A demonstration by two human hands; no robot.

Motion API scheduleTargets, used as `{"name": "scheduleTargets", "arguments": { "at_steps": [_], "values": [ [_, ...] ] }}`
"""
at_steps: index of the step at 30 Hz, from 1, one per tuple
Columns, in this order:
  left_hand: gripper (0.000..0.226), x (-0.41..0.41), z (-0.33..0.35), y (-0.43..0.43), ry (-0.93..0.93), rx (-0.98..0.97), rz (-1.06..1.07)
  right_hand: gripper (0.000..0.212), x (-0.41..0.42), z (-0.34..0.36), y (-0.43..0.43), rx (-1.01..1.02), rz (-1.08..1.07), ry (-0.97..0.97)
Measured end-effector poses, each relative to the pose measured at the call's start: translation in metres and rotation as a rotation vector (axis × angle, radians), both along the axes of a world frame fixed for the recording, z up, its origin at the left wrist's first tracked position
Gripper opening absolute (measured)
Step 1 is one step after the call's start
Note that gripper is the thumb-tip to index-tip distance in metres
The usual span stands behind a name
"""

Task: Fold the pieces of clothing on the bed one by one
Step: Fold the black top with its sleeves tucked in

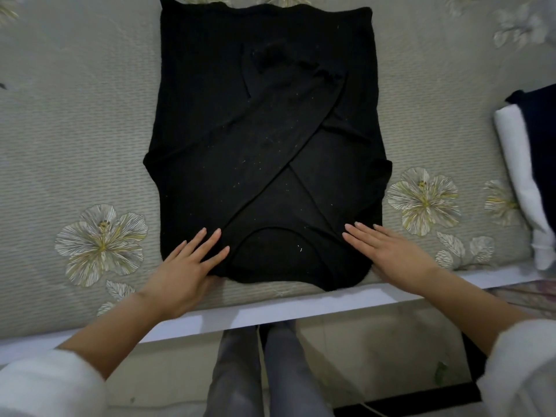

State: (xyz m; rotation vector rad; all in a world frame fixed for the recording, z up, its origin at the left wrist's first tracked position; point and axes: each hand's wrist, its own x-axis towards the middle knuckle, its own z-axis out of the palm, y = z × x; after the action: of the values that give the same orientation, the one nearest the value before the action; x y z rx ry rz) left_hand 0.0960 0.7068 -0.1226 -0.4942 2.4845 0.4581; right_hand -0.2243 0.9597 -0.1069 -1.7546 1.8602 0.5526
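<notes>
White sleeves and grey trouser legs fill the bottom of the view: the person stands at the near edge of the bed and reaches forward with both arms.

A black sweater lies flat on the flowered bed cover in the middle of the view, with its neckline towards the person and its hem at the far side. Its crossed arms are already laid in over the body, one over the other, so the piece has become a tall, narrow shape.

The left hand rests on the near left shoulder of the sweater, and its fingers are straight and spread, gripping nothing. The right hand lies on the near right shoulder in the same way, with its fingers flat and extended and nothing pinched.

By my reading, this sweater is about half folded. The arms are in, but the body has not yet been doubled over lengthwise, and the flat hands look to be smoothing or steadying the cloth before that fold.

At the right edge of the bed, well apart from the sweater, a white piece and a dark blue piece lie against each other and look already folded. Whether more unfolded clothing waits outside the view cannot be told.
</notes>
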Motion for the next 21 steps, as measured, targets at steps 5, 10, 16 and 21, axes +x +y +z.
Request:
{"name": "scheduleTargets", "arguments": {
  "at_steps": [5,10,16,21],
  "values": [
    [0.042,-0.029,0.031,-0.017,-0.105,0.192,0.065,0.055,0.001,0.025,-0.030,-0.004,-0.490,-0.190],
    [0.027,-0.049,0.057,-0.014,-0.371,0.443,0.214,0.028,-0.006,0.046,-0.046,0.327,-0.659,-0.337],
    [0.044,-0.047,0.064,-0.004,-0.565,0.700,0.360,0.013,-0.006,0.054,-0.027,0.670,-0.979,-0.630],
    [0.061,-0.063,0.073,-0.049,-0.379,0.847,0.504,0.009,-0.038,0.054,-0.037,0.164,-1.209,-0.717]
  ]
}}
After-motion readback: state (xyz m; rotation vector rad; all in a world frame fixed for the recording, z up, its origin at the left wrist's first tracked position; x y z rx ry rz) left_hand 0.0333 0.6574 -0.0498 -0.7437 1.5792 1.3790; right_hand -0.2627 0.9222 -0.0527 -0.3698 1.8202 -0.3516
